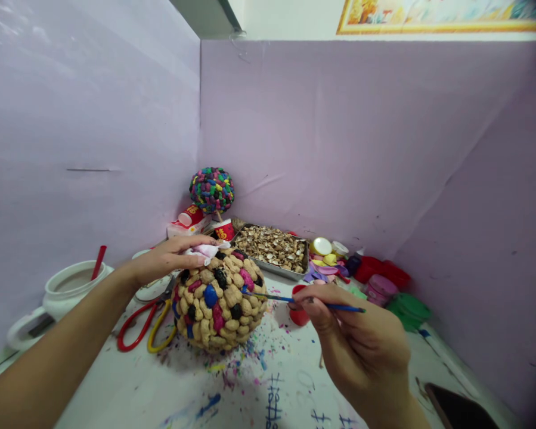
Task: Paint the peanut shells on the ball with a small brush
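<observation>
A ball covered in peanuts (245, 307) rests on the white table, some of its shells painted blue, black and magenta, the others bare. My left hand (172, 257) lies over its upper left side, with a crumpled pinkish-white tissue (208, 250) under the fingers against the ball. In my right hand (357, 333) is a thin blue paintbrush (281, 298), pinched between thumb and fingers. Its tip touches a peanut on the ball's right half, where a little blue shows. Behind the brush stands a small red cup (299, 316), partly covered by the hand.
Scissors (138, 328) with red and yellow handles lie left of the ball, beside a white pot (73, 286). Behind are a metal tray (301, 275) of shells and a finished-looking colourful ball (212, 190). Balloons (324, 271), a green container (408, 311) and a dark phone-like object (458, 408) are rightward.
</observation>
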Motion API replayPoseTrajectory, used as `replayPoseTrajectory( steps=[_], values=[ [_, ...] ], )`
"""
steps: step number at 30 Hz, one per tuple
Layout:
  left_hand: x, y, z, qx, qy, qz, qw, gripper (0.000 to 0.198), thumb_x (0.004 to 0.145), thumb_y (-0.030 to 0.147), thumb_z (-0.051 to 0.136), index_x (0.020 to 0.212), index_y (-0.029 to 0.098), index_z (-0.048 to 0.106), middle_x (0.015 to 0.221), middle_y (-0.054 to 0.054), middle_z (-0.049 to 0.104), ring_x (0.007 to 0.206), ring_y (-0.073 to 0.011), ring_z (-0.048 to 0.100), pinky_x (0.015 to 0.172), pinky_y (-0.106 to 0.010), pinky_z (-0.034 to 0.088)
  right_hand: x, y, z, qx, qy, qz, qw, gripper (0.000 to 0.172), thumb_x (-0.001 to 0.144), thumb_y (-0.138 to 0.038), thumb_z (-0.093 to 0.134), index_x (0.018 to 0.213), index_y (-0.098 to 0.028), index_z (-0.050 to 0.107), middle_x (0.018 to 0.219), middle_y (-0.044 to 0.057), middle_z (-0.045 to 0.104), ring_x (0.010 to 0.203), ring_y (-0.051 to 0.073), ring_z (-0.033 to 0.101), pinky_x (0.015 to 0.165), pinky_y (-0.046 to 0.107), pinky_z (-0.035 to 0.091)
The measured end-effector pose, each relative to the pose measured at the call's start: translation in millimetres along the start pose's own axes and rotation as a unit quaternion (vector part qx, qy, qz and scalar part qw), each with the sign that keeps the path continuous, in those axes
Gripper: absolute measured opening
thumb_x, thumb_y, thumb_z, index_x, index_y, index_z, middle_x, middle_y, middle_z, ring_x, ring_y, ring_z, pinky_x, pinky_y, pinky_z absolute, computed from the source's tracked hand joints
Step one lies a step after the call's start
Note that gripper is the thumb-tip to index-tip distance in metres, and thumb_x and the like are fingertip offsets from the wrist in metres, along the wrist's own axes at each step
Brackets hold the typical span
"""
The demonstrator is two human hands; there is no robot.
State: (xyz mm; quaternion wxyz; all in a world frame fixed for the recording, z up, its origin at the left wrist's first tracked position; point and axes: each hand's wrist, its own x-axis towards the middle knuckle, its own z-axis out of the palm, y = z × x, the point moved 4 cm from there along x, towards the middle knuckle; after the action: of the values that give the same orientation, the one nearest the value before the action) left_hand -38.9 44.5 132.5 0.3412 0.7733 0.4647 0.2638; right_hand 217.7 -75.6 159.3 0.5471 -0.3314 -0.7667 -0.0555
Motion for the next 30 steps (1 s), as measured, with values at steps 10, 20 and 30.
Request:
replayPoseTrajectory(
  steps=[10, 20, 30],
  values=[
    [-0.3, -2.4, -0.9, 0.008, -0.004, 0.011, 1.0, 0.053, 0.078, 0.047, 0.06, 0.127, 0.026, 0.062, 0.136, -0.002, 0.06, 0.127, -0.0318, 0.05, 0.105, -0.041, 0.04, -0.6, 2.6, -1.9, -0.009, 0.011, -0.002, 1.0, 0.011, 0.088, -0.012, 0.055, 0.084, -0.019, 0.063, 0.068, -0.002, 0.07, 0.058, 0.008, 0.065, 0.055, 0.016, 0.049],
    [0.3, -2.8, -0.3, -0.004, 0.015, -0.002, 1.0, 0.054, 0.075, 0.049, 0.061, 0.123, 0.024, 0.064, 0.133, -0.003, 0.063, 0.125, -0.032, 0.052, 0.105, -0.04, 0.041, 0.6, -0.9, 2.6, 0.005, 0.03, -0.017, 0.999, 0.012, 0.087, -0.01, 0.054, 0.084, -0.016, 0.064, 0.069, -0.002, 0.07, 0.06, 0.006, 0.065, 0.058, 0.012, 0.049],
    [2.4, -11.8, -1.3, -0.013, 0.019, 0.011, 1.0, 0.053, 0.076, 0.049, 0.062, 0.124, 0.027, 0.065, 0.134, -0.002, 0.062, 0.125, -0.0332, 0.052, 0.103, -0.04, 0.044, 0.4, 4.6, 0.3, -0.001, 0.02, 0.007, 1.0, 0.016, 0.089, -0.013, 0.052, 0.078, -0.015, 0.064, 0.065, 0.0, 0.069, 0.054, 0.006, 0.062, 0.052, 0.015, 0.046]
  ],
)
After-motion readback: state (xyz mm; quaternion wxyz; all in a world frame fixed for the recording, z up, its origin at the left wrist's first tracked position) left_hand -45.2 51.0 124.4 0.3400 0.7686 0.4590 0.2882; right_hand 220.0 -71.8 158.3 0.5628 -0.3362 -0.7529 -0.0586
